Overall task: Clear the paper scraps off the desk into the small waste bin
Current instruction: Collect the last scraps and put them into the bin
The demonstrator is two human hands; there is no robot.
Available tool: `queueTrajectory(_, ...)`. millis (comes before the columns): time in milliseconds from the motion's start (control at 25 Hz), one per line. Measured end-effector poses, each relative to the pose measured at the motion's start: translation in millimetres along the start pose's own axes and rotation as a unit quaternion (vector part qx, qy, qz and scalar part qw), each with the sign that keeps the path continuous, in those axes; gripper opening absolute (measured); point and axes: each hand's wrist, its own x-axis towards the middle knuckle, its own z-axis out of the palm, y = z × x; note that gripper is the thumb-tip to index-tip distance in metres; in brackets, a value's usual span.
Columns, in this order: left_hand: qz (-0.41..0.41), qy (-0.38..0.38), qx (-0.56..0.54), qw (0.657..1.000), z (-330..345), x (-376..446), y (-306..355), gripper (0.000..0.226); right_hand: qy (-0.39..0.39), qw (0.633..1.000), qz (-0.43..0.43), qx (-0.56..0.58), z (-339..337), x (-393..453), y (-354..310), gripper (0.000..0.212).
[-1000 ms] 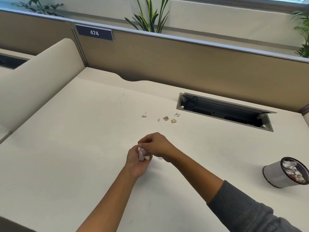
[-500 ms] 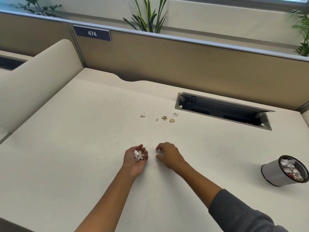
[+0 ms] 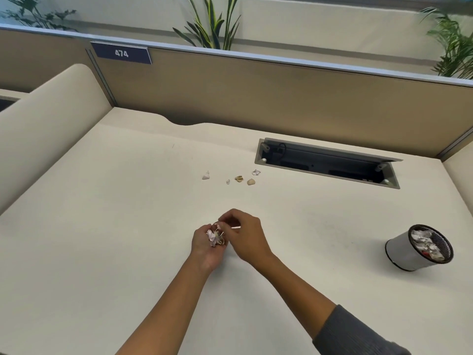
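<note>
"474" on the partition's dark blue nameplate point(image 3: 121, 53)

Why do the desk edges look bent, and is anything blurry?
Head view: the wide lens bows the partition and desk; light is soft and even, with a faint shadow beside the waste bin; the right hand looks slightly smeared over the scraps in the left hand.

Left hand point(image 3: 208, 248) cups scraps point(image 3: 216, 237) — right hand point(image 3: 243, 235) pinching above; bin point(image 3: 417, 248) right.
</note>
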Motion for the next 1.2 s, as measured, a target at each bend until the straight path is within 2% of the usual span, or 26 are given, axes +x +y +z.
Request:
queueTrajectory(80,-0.003,-0.013,0.021,1.0,9.7,-2.5,-9.0,0.027,0.004,0.999,0.026,0.025,-7.3,-5.6,-4.7,0.013)
queueTrajectory(160,0.004,-0.019,0.025,1.0,22.3,-4.5,-15.8,0.028,0.069,0.993,0.072,0.069,-17.7,-13.8,1.5,0.019)
queueTrajectory(240,0.023,-0.022,0.044,0.999,37.5,-10.2,-25.6,0.027,0.134,0.958,0.17,0.188,-26.6,-21.4,11.9,0.024)
queueTrajectory(280,0.034,-0.03,0.059,0.997,45.8,-14.4,-34.6,0.027,0.15,0.916,0.224,0.299,-29.8,-22.8,17.0,0.026)
queueTrajectory(320,0.044,-0.047,0.072,0.995,53.3,-19.6,-46.8,0.026,0.154,0.852,0.259,0.428,-32.3,-24.1,20.6,0.03)
queueTrajectory(400,0.059,-0.079,0.129,0.987,68.5,-31.3,-74.7,0.029,0.16,0.727,0.272,0.61,-41.5,-27.4,24.8,0.049)
queueTrajectory(480,0.073,-0.106,0.162,0.978,84.8,-45.6,-96.7,0.035,0.157,0.646,0.247,0.705,-51.5,-31.8,26.4,0.058)
queueTrajectory(560,0.069,-0.147,0.122,0.979,100.5,-58.1,-111.1,0.047,0.154,0.576,0.212,0.774,-63.9,-35.4,33.1,0.048)
queueTrajectory(640,0.087,-0.191,0.154,0.966,109.3,-64.9,-119.1,0.058,0.141,0.495,0.191,0.836,-76.9,-37.9,39.0,0.039)
queueTrajectory(680,0.098,-0.211,0.169,0.958,111.7,-66.6,-122.9,0.062,0.142,0.466,0.186,0.853,-82.6,-38.4,42.3,0.038)
queueTrajectory(720,0.105,-0.234,0.19,0.948,112.3,-66.9,-125.8,0.065,0.155,0.461,0.192,0.852,-87.7,-39.5,46.4,0.038)
queueTrajectory(840,0.166,-0.266,0.255,0.915,109.2,-57.1,-127.9,0.065,0.232,0.513,0.219,0.797,-106.3,-43.9,60.0,0.032)
queueTrajectory(920,0.216,-0.241,0.33,0.887,106.0,-43.0,-126.7,0.052,0.271,0.514,0.205,0.788,-128.8,-46.4,65.5,0.031)
queueTrajectory(1000,0.222,-0.182,0.444,0.849,98.9,-22.7,-124.7,0.031,0.298,0.518,0.17,0.783,-160.4,-49.4,69.5,0.033)
queueTrajectory(1040,0.204,-0.156,0.514,0.818,92.4,-12.4,-123.8,0.026,0.311,0.521,0.148,0.781,-180.2,-51.2,71.6,0.034)
queueTrajectory(1080,0.176,-0.141,0.581,0.782,84.2,-2.5,-122.3,0.032,0.324,0.526,0.123,0.776,-201.3,-52.9,74.5,0.034)
queueTrajectory(1120,0.157,-0.138,0.636,0.743,76.1,6.6,-121.2,0.044,0.34,0.537,0.099,0.766,-223.8,-55.3,78.1,0.035)
queueTrajectory(1200,0.174,-0.153,0.719,0.655,66.6,19.8,-124.1,0.064,0.377,0.58,0.058,0.72,-268.9,-60.7,87.5,0.036)
